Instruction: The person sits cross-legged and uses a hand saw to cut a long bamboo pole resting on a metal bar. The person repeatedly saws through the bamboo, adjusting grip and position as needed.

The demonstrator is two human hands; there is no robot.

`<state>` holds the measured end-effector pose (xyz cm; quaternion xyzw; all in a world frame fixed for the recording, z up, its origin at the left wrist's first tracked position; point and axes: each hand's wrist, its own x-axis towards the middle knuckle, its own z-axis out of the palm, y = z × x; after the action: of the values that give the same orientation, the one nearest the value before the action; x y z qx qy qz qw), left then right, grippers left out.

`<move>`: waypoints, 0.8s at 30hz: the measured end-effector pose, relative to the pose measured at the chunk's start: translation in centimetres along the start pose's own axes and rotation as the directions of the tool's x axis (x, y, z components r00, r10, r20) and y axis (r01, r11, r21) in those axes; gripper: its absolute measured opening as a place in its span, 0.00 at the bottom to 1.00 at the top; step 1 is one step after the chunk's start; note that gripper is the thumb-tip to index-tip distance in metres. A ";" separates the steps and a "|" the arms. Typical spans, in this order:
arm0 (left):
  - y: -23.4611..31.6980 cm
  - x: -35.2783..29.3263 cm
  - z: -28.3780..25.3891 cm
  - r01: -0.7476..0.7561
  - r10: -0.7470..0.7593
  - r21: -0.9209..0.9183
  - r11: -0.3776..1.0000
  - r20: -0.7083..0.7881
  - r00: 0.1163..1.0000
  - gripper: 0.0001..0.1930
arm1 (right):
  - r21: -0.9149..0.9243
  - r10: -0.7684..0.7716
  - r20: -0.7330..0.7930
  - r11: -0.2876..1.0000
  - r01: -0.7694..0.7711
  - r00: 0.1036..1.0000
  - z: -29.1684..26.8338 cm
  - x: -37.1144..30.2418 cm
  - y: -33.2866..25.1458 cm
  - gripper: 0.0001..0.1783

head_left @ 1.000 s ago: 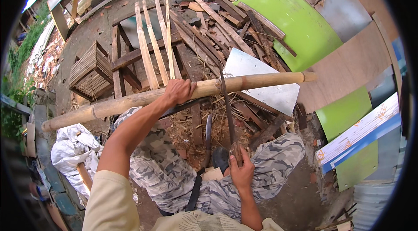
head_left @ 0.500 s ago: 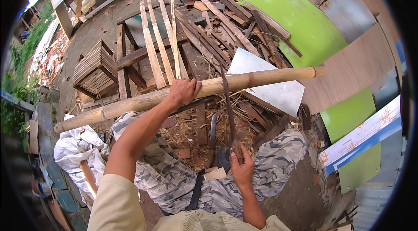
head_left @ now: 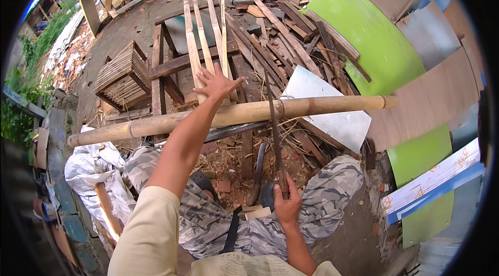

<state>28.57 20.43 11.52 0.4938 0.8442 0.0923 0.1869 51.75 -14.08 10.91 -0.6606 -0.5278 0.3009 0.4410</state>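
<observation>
A long bamboo pole (head_left: 343, 104) lies crosswise in front of me, its left part above a white sack. My left hand (head_left: 218, 86) reaches over it with fingers spread, holding nothing, at the near ends of several split bamboo strips (head_left: 201, 42); whether it touches them I cannot tell. My right hand (head_left: 288, 206) is closed around the wooden handle of a long, narrow dark blade (head_left: 274, 127). The blade points away from me and crosses the pole. Whether its edge is toothed does not show. A curved knife (head_left: 258, 172) stands or leans between my feet.
Scrap wood (head_left: 301, 31) is heaped beyond the pole. A wooden frame (head_left: 158, 75) supports the strips, next to a slatted crate (head_left: 122, 81). A pale flat sheet (head_left: 325, 101) and green panels (head_left: 364, 36) lie right. The white sack (head_left: 96, 167) sits left, near a block wall (head_left: 67, 193).
My left hand has let go of the bamboo pole and moved forward past it toward the strips, its fingers opening. My right hand keeps its hold on the blade's handle.
</observation>
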 end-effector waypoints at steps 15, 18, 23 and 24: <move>-4.6 4.1 -1.8 0.122 -0.133 -0.139 0.983 -0.072 0.988 0.59 | -0.003 0.016 0.044 1.000 -0.016 0.999 1.3 1.0 0.7 0.26; -5.6 5.2 -1.9 0.113 -0.122 -0.126 0.986 -0.067 0.990 0.57 | 0.031 0.036 0.056 0.999 -0.038 0.998 1.7 1.3 0.4 0.26; -7.1 5.5 -3.0 0.069 -0.077 -0.111 0.991 -0.068 0.995 0.53 | 0.020 0.005 0.072 1.000 -0.006 0.997 2.0 1.7 0.3 0.26; -7.5 5.5 -3.1 0.058 -0.066 -0.104 0.993 -0.072 0.995 0.53 | 0.007 -0.008 0.076 1.000 0.008 0.997 2.1 1.7 0.3 0.26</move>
<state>18.90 21.59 10.54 0.4534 0.8598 0.1478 0.1827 50.54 -11.89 9.92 -0.6452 -0.5459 0.3258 0.4239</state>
